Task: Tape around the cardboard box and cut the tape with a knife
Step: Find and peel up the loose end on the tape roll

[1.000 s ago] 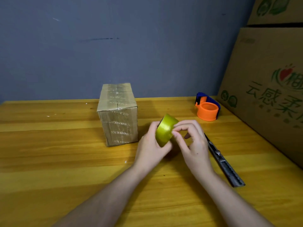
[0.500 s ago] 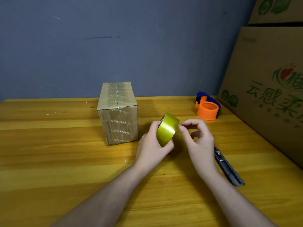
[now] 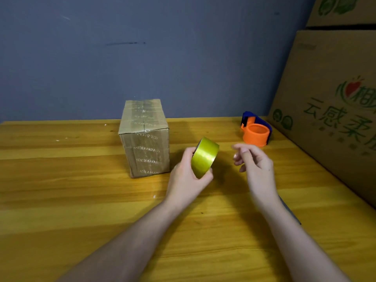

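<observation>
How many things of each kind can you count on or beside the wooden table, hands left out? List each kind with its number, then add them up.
Small box: 1
Big cartons: 2
Tape roll: 1
Tape dispenser: 1
Knife, mostly hidden behind the right arm: 1
Total: 6

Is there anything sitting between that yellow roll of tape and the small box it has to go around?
Nothing visible. The left hand holds the tape roll just right of the cardboard box, with only bare table between them. The orange dispenser stands off to the right, out of the way.
</observation>
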